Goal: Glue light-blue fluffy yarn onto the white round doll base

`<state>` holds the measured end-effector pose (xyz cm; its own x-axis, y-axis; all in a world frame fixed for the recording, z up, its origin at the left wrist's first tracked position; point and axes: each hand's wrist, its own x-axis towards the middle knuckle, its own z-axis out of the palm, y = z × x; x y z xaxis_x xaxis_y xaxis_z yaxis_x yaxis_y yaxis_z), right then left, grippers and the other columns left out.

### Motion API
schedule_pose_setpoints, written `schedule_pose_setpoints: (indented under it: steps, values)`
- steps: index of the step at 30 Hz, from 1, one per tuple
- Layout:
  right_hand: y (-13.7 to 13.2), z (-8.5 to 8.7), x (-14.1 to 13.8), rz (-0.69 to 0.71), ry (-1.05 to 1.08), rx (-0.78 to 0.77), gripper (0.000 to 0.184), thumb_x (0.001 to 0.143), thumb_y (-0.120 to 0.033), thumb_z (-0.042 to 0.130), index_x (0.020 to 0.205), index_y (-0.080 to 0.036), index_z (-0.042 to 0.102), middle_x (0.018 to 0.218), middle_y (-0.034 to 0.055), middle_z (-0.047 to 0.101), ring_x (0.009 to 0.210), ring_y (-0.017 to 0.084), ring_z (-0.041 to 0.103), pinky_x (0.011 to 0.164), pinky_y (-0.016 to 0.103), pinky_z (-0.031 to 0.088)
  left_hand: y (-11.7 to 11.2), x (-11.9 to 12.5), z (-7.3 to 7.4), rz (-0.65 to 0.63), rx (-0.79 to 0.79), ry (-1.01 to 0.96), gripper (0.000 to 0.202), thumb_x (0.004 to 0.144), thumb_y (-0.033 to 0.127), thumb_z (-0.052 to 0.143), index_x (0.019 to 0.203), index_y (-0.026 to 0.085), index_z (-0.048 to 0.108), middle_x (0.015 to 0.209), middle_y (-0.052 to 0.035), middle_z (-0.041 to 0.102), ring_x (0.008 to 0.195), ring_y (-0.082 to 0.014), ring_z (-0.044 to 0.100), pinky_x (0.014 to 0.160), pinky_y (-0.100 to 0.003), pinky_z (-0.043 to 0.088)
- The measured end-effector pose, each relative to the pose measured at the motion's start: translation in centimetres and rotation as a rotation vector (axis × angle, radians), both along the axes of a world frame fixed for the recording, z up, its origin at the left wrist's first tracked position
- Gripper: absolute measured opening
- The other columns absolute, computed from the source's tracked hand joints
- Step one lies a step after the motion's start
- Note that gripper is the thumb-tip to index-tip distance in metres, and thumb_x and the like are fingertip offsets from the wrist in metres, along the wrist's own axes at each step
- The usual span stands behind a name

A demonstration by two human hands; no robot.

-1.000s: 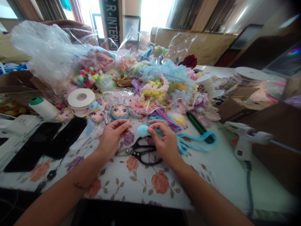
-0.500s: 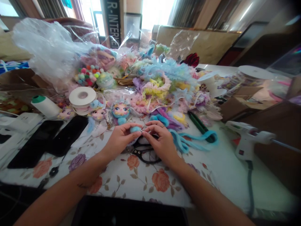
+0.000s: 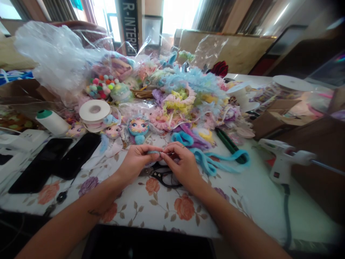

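Blue fluff piece [image 3: 155, 152] sits pinched between both hands, just above the counter [image 3: 161, 212], in front of the black scissors [image 3: 163, 177]. Left hand [image 3: 134, 162] grip: thumb and forefinger closed narrow on its left end. Right hand [image 3: 181, 163] grip: same, closed on the right end, fingertips of both hands almost touching.

Change: a second ago the piece was a round puff held by the right hand alone, with the left hand apart. Half a second ago both hands met on it. Now it shows only as a thin flat sliver, so it reads as squeezed or rolled tight, and the work looks to be at the shaping stage.

Hands have drifted slightly toward the person and cover the scissors' blades. Scissors have not moved.

Around: blue fuzzy strip [image 3: 225, 160] loops just right of the right hand, doll head [image 3: 138, 126] lies behind the left hand, black phones [image 3: 77, 155] are to the left, glue gun [image 3: 283, 160] is well apart at right. All unmoved.
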<state>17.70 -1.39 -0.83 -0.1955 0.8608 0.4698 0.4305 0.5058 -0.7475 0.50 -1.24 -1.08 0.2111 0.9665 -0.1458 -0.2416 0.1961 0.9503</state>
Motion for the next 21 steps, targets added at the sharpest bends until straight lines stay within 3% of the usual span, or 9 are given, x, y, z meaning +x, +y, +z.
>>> schedule_pose_setpoints:
  steps: [7, 10, 12, 15, 18, 21]
  values:
    - [-0.12, 0.39, 0.04, -0.025, 0.117, -0.104, 0.016, 0.087, -0.031, 0.062, 0.076, -0.019, 0.06, 0.078, 0.0022, 0.062, 0.065, 0.014, 0.058, 0.055, 0.025, 0.047, 0.2, 0.16, 0.03, -0.066, -0.02, -0.079, 0.032, 0.074, 0.038, 0.08, 0.097, 0.016, 0.076, 0.09, -0.0065, 0.074, 0.083, -0.0163, 0.068, 0.082, -0.03, 0.057]
    - [-0.08, 0.76, 0.27, -0.068, 0.231, -0.241, 0.021, 0.085, -0.037, 0.064, 0.075, -0.02, 0.059, 0.07, -0.0003, 0.059, 0.056, 0.012, 0.052, 0.049, 0.024, 0.043, 0.33, 0.17, 0.26, -0.099, -0.048, -0.119, 0.037, 0.081, 0.046, 0.072, 0.103, 0.017, 0.074, 0.097, -0.0082, 0.072, 0.086, -0.0164, 0.067, 0.08, -0.029, 0.058]
    - [-0.07, 0.9, 0.37, -0.074, 0.279, -0.305, 0.024, 0.083, -0.041, 0.066, 0.074, -0.02, 0.059, 0.064, -0.0013, 0.057, 0.054, 0.012, 0.05, 0.049, 0.024, 0.042, 0.34, 0.12, 0.36, -0.103, -0.03, -0.085, 0.036, 0.078, 0.041, 0.076, 0.106, 0.02, 0.073, 0.099, -0.0062, 0.071, 0.085, -0.016, 0.067, 0.077, -0.027, 0.057]
    - [-0.13, 0.93, 0.38, -0.041, 0.31, -0.348, 0.027, 0.082, -0.043, 0.068, 0.075, -0.019, 0.059, 0.061, -0.0015, 0.058, 0.053, 0.012, 0.053, 0.05, 0.024, 0.044, 0.27, 0.03, 0.36, -0.105, 0.044, 0.023, 0.039, 0.071, 0.032, 0.083, 0.108, 0.022, 0.073, 0.089, -0.003, 0.073, 0.077, -0.0145, 0.067, 0.074, -0.026, 0.056]
    - [-0.2, 0.86, 0.27, 0.006, 0.341, -0.356, 0.026, 0.082, -0.043, 0.069, 0.077, -0.02, 0.059, 0.061, -0.002, 0.058, 0.053, 0.012, 0.056, 0.05, 0.024, 0.045, 0.22, -0.01, 0.22, -0.072, 0.1, 0.085, 0.035, 0.073, 0.032, 0.081, 0.105, 0.02, 0.074, 0.075, -0.0019, 0.072, 0.069, -0.0135, 0.066, 0.072, -0.026, 0.054]
    - [-0.24, 0.83, 0.19, 0.023, 0.356, -0.347, 0.022, 0.081, -0.04, 0.07, 0.084, -0.02, 0.062, 0.065, -0.0016, 0.061, 0.054, 0.013, 0.058, 0.051, 0.025, 0.048, 0.19, -0.03, 0.1, -0.009, 0.125, 0.111, 0.036, 0.072, 0.032, 0.082, 0.105, 0.02, 0.075, 0.075, -0.0022, 0.072, 0.07, -0.013, 0.065, 0.067, -0.024, 0.051]
